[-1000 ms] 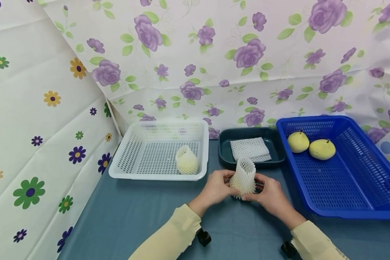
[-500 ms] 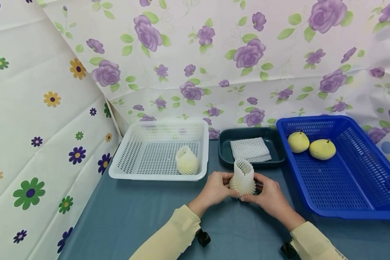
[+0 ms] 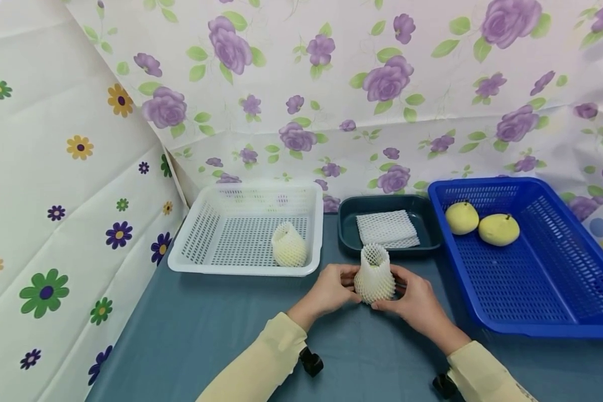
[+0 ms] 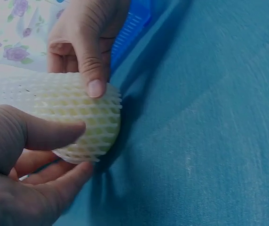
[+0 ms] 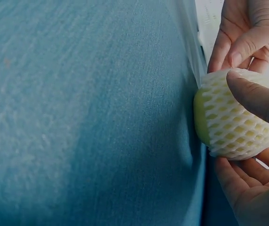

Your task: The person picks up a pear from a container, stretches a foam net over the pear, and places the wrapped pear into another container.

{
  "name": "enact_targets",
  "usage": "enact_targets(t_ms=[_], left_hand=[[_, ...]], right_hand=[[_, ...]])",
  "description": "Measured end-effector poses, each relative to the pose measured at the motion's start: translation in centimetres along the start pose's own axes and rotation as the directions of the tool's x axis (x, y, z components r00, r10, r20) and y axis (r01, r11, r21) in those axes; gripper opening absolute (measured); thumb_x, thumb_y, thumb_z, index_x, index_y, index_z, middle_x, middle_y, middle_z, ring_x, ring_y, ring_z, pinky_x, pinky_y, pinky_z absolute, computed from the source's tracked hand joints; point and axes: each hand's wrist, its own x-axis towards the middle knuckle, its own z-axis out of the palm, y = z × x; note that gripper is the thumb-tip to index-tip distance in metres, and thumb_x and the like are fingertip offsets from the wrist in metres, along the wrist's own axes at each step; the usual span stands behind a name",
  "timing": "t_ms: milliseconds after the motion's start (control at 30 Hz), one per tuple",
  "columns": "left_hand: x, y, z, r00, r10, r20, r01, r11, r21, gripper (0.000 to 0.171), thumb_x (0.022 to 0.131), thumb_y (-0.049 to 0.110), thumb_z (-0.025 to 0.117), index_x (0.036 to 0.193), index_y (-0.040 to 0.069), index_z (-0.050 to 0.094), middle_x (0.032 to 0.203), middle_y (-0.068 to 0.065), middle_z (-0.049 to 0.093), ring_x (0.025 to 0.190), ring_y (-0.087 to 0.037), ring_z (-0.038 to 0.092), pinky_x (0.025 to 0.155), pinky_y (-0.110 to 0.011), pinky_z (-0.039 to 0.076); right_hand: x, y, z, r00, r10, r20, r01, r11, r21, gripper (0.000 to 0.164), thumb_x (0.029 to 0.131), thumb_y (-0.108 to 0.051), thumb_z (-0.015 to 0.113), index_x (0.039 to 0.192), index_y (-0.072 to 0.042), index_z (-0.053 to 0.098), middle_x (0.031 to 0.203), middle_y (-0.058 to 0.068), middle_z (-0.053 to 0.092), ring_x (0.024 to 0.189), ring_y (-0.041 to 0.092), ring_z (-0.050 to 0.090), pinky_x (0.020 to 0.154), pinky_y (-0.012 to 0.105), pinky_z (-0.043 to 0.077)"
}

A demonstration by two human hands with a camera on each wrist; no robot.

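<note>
A pear in a white foam fruit net [image 3: 375, 282] stands between both hands at the middle front of the table. The sleeve's narrow upper end rises above the fruit like an open tube. My left hand [image 3: 330, 291] grips it from the left, thumb in front and fingers behind. From the right side, my right hand [image 3: 413, 297] holds it the same way. In the left wrist view, both thumbs lie on the mesh around the pear [image 4: 110, 139]. The pear's bare yellow-green bottom [image 5: 200, 117] shows past the net's edge in the right wrist view.
A white basket [image 3: 246, 269] at back left holds another netted pear [image 3: 288, 245]. Flat foam nets [image 3: 387, 229] lie in a dark green tray [image 3: 349, 240] behind the hands. Two bare pears [image 3: 499, 229] sit in a blue basket [image 3: 522, 290] on the right. Floral sheets surround the table.
The netted pear has shifted slightly left and its tube end stands a little straighter. My left thumb has drawn back slightly to the left. The head view has tilted a little.
</note>
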Motion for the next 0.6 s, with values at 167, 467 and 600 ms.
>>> enact_targets(t_ms=[167, 467, 600], left_hand=[[0.04, 0.13, -0.12, 1.0, 0.014, 0.0, -0.014, 0.999, 0.047, 0.051, 0.078, -0.004, 0.07, 0.127, 0.005, 0.057, 0.117, -0.01, 0.066, 0.101, -0.014, 0.064, 0.08, -0.024, 0.054], [0.23, -0.1, 0.36, 0.998, 0.036, -0.048, -0.028, 0.988, 0.153, 0.044, 0.079, 0.001, 0.071, 0.122, 0.004, 0.061, 0.11, -0.008, 0.069, 0.096, -0.008, 0.066, 0.077, -0.017, 0.052], [0.25, -0.27, 0.54, 0.998, 0.039, -0.042, -0.032, 0.987, 0.159, 0.043, 0.079, 0.001, 0.07, 0.121, 0.005, 0.062, 0.109, -0.006, 0.07, 0.097, -0.008, 0.066, 0.076, -0.016, 0.052]], right_hand=[[0.06, -0.04, -0.05, 1.0, -0.002, -0.003, 0.002, 1.0, 0.016, 0.087, 0.059, -0.04, 0.087, 0.133, -0.015, 0.049, 0.123, 0.008, 0.061, 0.111, 0.023, 0.061, 0.087, 0.04, 0.053], [0.14, 0.05, 0.13, 1.0, 0.002, -0.002, -0.002, 1.0, 0.007, 0.091, 0.058, -0.035, 0.089, 0.136, -0.011, 0.047, 0.125, 0.01, 0.06, 0.107, 0.023, 0.063, 0.084, 0.038, 0.054], [0.13, 0.27, 0.33, 1.0, 0.009, 0.006, -0.009, 1.0, -0.009, 0.094, 0.058, -0.037, 0.089, 0.137, -0.011, 0.046, 0.126, 0.01, 0.059, 0.106, 0.023, 0.064, 0.082, 0.037, 0.055]])
